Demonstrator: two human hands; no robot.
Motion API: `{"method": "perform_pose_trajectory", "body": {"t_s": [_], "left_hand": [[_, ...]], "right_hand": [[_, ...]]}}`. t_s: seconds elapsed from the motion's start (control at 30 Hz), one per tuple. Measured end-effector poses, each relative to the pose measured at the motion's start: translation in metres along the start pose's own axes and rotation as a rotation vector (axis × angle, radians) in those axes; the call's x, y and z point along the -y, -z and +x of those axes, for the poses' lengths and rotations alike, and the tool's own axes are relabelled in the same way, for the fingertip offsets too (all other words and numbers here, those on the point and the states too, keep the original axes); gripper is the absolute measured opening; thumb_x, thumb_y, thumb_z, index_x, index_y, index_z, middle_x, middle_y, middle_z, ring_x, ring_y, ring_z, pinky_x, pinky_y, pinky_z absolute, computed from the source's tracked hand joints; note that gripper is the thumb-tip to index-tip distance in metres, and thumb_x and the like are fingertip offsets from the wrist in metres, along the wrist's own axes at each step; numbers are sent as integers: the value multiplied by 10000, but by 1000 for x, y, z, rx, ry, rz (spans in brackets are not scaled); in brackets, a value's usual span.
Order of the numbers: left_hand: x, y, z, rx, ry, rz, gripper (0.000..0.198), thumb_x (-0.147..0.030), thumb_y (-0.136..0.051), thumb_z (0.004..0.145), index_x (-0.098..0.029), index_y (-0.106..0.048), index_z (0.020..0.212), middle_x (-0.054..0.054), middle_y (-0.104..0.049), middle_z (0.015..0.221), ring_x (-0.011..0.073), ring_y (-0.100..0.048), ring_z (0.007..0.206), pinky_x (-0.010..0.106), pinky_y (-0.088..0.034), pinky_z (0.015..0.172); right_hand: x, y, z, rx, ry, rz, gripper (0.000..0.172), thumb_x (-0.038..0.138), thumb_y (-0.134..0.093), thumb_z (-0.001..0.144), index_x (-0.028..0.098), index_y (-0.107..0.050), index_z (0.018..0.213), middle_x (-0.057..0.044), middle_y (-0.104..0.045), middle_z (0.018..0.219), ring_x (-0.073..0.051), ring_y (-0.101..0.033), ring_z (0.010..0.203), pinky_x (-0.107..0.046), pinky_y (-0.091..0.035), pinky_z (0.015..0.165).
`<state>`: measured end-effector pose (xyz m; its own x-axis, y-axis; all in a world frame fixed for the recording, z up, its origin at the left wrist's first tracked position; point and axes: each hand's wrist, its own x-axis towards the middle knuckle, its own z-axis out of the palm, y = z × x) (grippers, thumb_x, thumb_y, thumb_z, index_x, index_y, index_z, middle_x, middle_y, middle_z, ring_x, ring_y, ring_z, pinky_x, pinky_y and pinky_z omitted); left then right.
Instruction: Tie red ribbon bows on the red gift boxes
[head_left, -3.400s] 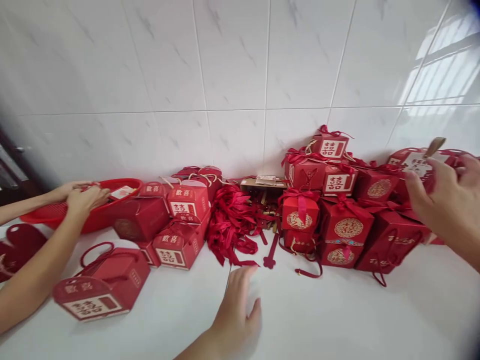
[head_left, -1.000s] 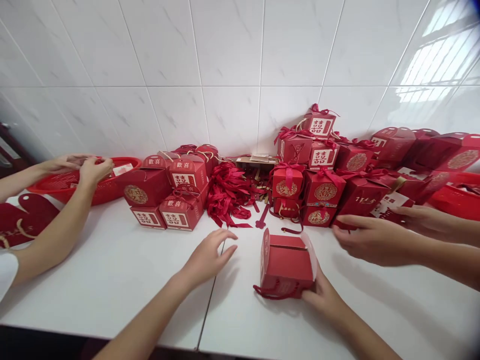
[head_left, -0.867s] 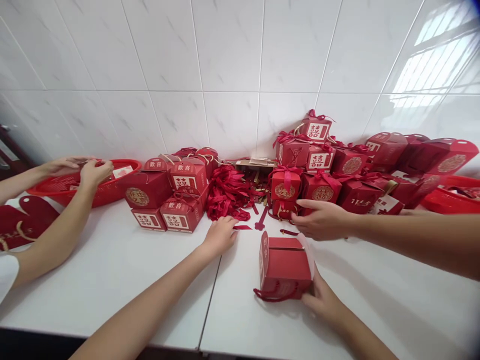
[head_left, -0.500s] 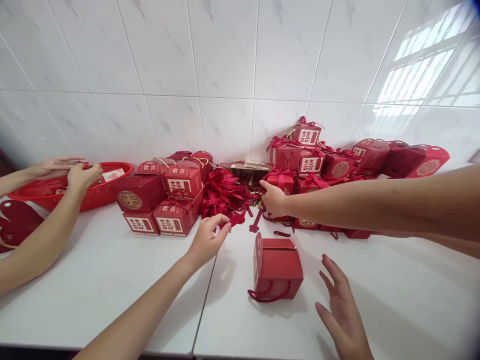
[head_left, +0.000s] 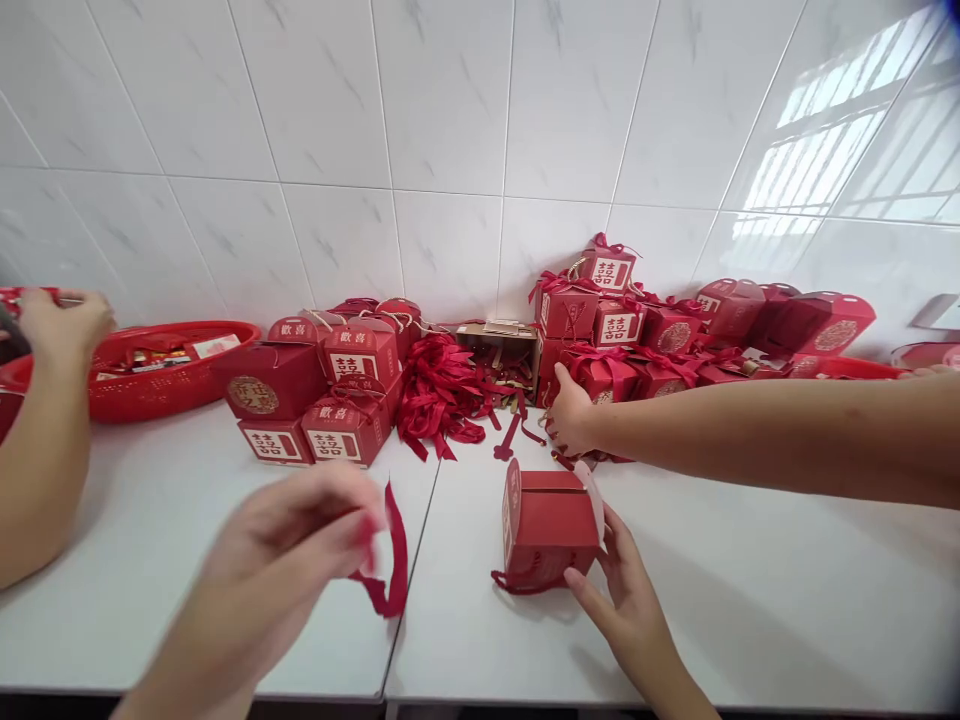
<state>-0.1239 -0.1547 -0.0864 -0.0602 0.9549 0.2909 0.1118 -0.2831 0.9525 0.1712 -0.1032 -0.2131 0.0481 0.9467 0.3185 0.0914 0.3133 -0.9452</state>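
Observation:
A length of red ribbon point(head_left: 397, 560) dangles from my left hand point(head_left: 292, 560), which is pinched closed and smeared by motion over the table's left part. In front of me a red gift box point(head_left: 551, 525) stands upright on the white table, a red cord handle point(head_left: 525, 585) hanging at its near side. My right hand point(head_left: 634, 610) holds this box at its right side, thumb on the near face and fingers along the right end. Behind it, a heap of red ribbons point(head_left: 439, 400) lies against stacked boxes.
Stacked red boxes point(head_left: 349, 430) stand left of the ribbons, and bow-tied boxes point(head_left: 622, 330) are piled right. An open carton point(head_left: 499, 340) sits between. One co-worker's hand point(head_left: 574, 415) reaches in from the right; another's hand point(head_left: 64, 325) is near a red basket point(head_left: 180, 385).
My left hand has drawn a ribbon from the heap toward me and left. My right hand has moved onto the box. The left co-worker's hands have shifted further left.

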Motion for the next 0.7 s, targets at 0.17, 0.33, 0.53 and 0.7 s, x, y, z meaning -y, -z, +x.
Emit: {"method": "perform_pose_trajectory", "body": {"t_s": [0.17,0.33,0.53,0.7], "left_hand": [[6,-54,57,263,229,46,280,-440,-641,783,-169,-610,719,-63,-368,558,58,-237,485,208,-191,440],[31,-68,64,281,327,103,308,-459,-617,782,-166,-564,704,-86,-294,531,70,-209,492,213,-174,456],[39,-74,74,281,322,63,309,-452,-619,764,-153,-563,710,-86,-312,520,75,-231,500,222,-182,478],[39,-78,81,289,300,42,315,-452,-625,751,-138,-600,734,-74,-343,541,81,-256,515,232,-195,496]], "right_hand": [[4,-1,0,36,18,14,668,365,-625,830,330,-298,1411,-77,-340,1484,-276,-384,1329,-447,-409,1047],[4,-1,2,25,26,12,656,357,-614,844,316,-294,1415,-96,-303,1499,-273,-403,1316,-442,-411,1046],[-2,-1,0,1,16,29,695,354,-627,837,307,-277,1436,-96,-276,1520,-272,-401,1322,-409,-431,1032],[-1,0,-2,2,-51,27,704,369,-634,829,316,-275,1432,-98,-274,1521,-287,-404,1316,-448,-406,1047]]}}
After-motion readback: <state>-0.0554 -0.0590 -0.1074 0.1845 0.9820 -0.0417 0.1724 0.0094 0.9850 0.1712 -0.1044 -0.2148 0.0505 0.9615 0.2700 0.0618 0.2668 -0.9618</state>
